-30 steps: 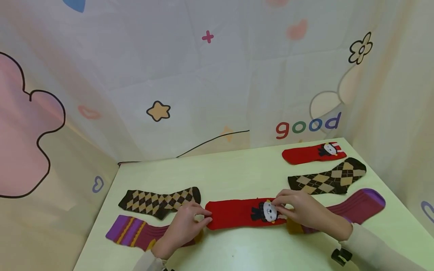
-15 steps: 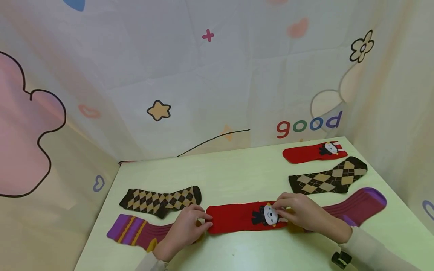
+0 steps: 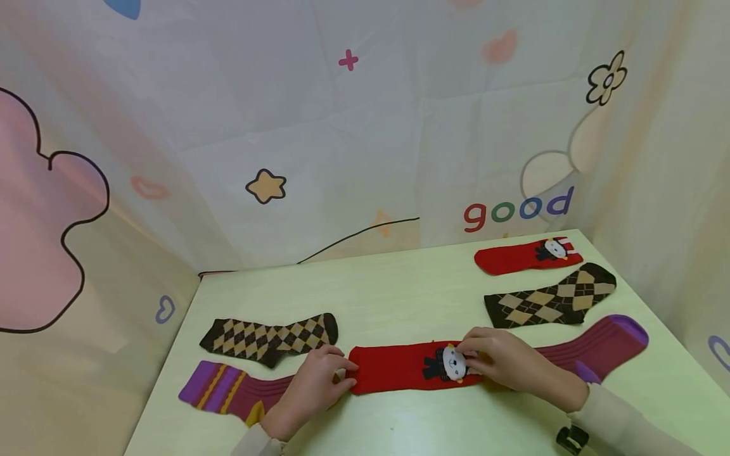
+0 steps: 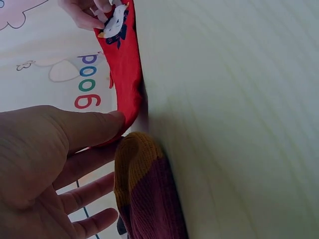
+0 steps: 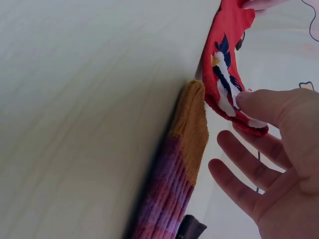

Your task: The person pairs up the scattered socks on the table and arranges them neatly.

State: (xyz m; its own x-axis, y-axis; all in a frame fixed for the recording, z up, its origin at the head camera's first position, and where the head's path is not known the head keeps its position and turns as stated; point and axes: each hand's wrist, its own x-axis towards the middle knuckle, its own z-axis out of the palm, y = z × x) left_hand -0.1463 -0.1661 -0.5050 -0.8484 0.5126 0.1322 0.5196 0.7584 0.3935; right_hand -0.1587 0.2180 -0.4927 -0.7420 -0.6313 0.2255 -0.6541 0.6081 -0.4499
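Observation:
A red sock [image 3: 393,368] with a white animal face lies stretched out at the middle of the table in the head view. My left hand [image 3: 316,383] pinches its plain left end between thumb and index finger. At the end with the face, my right hand [image 3: 504,358] pinches the fabric; the right wrist view shows the thumb on top of the sock [image 5: 229,64], the other fingers spread. Under my left hand runs a purple and maroon sock [image 3: 228,392], partly hidden. Another maroon sock [image 3: 604,345] with a purple toe passes behind my right hand.
On the left lies a brown argyle sock [image 3: 270,339]. A second argyle sock [image 3: 553,297] and another red sock [image 3: 527,256] lie at the back right of the pale table [image 3: 393,297]. A printed curtain [image 3: 319,126] stands behind and at both sides.
The red sock and both hands have shifted slightly toward the front of the table, both ends still pinched. The other socks have stayed where they were.

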